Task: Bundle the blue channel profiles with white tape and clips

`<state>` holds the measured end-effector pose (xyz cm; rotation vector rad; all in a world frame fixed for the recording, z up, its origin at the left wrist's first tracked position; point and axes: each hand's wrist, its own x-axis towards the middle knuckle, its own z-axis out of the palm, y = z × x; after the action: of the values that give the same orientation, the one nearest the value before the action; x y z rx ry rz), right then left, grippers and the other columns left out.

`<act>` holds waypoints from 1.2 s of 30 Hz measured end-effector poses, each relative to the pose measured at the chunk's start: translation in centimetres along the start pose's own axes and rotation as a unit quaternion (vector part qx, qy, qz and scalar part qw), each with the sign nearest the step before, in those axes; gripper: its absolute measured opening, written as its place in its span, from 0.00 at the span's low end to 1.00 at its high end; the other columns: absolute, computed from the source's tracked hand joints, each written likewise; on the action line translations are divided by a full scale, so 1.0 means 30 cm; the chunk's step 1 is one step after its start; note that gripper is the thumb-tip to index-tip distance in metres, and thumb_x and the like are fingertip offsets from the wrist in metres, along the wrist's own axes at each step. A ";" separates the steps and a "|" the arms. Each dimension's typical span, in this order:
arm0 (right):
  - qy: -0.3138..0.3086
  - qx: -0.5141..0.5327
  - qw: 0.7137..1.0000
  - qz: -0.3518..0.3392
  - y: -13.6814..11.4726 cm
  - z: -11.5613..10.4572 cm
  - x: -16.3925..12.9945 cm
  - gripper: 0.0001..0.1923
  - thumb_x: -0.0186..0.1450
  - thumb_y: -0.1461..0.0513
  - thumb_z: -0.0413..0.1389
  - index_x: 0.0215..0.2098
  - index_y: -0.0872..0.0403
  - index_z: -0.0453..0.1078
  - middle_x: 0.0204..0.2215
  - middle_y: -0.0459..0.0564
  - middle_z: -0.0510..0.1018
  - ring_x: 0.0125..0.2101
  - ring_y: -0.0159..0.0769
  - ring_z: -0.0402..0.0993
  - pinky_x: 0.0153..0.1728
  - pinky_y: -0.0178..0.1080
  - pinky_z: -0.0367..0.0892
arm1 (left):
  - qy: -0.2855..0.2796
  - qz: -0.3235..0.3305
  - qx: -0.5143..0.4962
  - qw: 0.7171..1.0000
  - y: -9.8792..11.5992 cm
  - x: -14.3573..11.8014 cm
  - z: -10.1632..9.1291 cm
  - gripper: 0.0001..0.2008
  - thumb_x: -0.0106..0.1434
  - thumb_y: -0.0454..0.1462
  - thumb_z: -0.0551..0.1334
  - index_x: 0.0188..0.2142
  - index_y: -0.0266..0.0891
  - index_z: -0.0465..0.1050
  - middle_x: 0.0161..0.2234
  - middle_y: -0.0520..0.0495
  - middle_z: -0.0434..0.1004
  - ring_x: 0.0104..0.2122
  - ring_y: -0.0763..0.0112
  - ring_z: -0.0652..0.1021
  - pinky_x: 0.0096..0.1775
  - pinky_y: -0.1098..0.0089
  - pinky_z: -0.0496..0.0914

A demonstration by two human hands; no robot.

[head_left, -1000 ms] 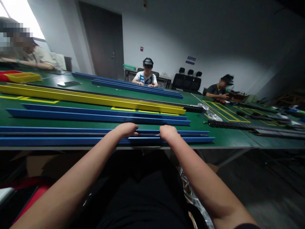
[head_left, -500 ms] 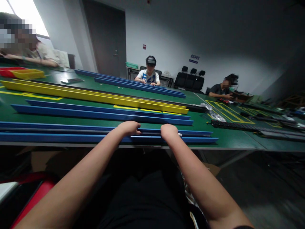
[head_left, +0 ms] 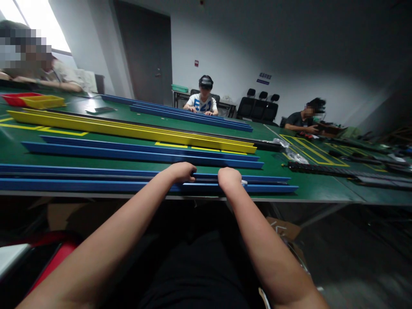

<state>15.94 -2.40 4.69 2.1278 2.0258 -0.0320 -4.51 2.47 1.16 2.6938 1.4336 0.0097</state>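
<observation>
At the front of the table, my left hand [head_left: 183, 172] is over the nearest long blue channel [head_left: 80, 185], its fingers curled down and its fingertips mostly hidden. To its right, my right hand [head_left: 229, 178] is closed in a fist over the same channel, the back of the hand facing me. A small white piece [head_left: 244, 183] pokes out beside the right hand; its kind does not show. A grey strip runs along the channel between its two blue walls. What the fingers of either hand pinch is hidden.
Another blue channel [head_left: 144, 155] and a yellow channel [head_left: 128, 131] lie beyond, roughly parallel. Further blue channels [head_left: 193, 116] lie before a seated person [head_left: 202, 103]. Red and yellow trays [head_left: 43, 101] stand at left; black strips [head_left: 322, 169] lie at right. Other people sit at both sides.
My left hand has shifted slightly right along the channel, toward my right hand. The right hand stays nearly in place. The whole view has drifted a little to the right.
</observation>
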 end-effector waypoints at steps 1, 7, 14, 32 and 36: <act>0.003 0.001 1.000 0.001 -0.001 0.001 0.000 0.15 0.63 0.67 0.54 0.47 0.60 0.77 0.44 0.70 0.78 0.44 0.47 0.78 0.43 0.44 0.72 | 0.006 0.005 0.002 1.000 0.015 0.008 0.001 0.16 0.54 0.48 0.61 0.39 0.46 0.75 0.36 0.47 0.80 0.34 0.63 0.77 0.32 0.70 0.66; 0.023 -0.002 1.000 0.006 0.003 0.012 -0.001 0.17 0.63 0.70 0.50 0.45 0.57 0.78 0.43 0.66 0.79 0.43 0.47 0.78 0.43 0.46 0.72 | 0.012 0.041 0.012 0.999 0.132 0.077 0.003 0.14 0.55 0.46 0.61 0.39 0.46 0.76 0.37 0.46 0.80 0.37 0.62 0.78 0.34 0.69 0.67; 0.030 -0.010 0.999 0.000 0.011 0.019 -0.012 0.16 0.66 0.65 0.50 0.47 0.61 0.76 0.42 0.69 0.79 0.44 0.45 0.78 0.44 0.41 0.71 | 0.023 0.065 -0.014 0.998 0.148 0.105 0.019 0.11 0.56 0.44 0.60 0.36 0.45 0.77 0.35 0.46 0.81 0.34 0.63 0.78 0.34 0.69 0.66; 0.010 0.021 0.998 -0.055 -0.167 -0.029 -0.035 0.17 0.63 0.68 0.50 0.46 0.57 0.77 0.45 0.64 0.78 0.45 0.46 0.77 0.44 0.45 0.71 | 0.000 0.071 -0.049 0.996 -0.059 0.006 0.020 0.12 0.54 0.47 0.61 0.30 0.42 0.75 0.26 0.53 0.77 0.25 0.73 0.70 0.28 0.73 0.60; 0.009 0.024 0.997 -0.071 -0.148 -0.034 -0.038 0.15 0.64 0.60 0.54 0.45 0.56 0.77 0.45 0.63 0.79 0.44 0.47 0.77 0.44 0.44 0.70 | -0.010 0.034 -0.077 0.996 -0.065 -0.014 0.019 0.12 0.54 0.47 0.60 0.30 0.43 0.74 0.25 0.54 0.75 0.24 0.73 0.69 0.26 0.72 0.58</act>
<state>11.35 -3.18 5.29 2.0154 2.2047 -0.0831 -6.33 3.14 0.46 2.6085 1.2778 0.0946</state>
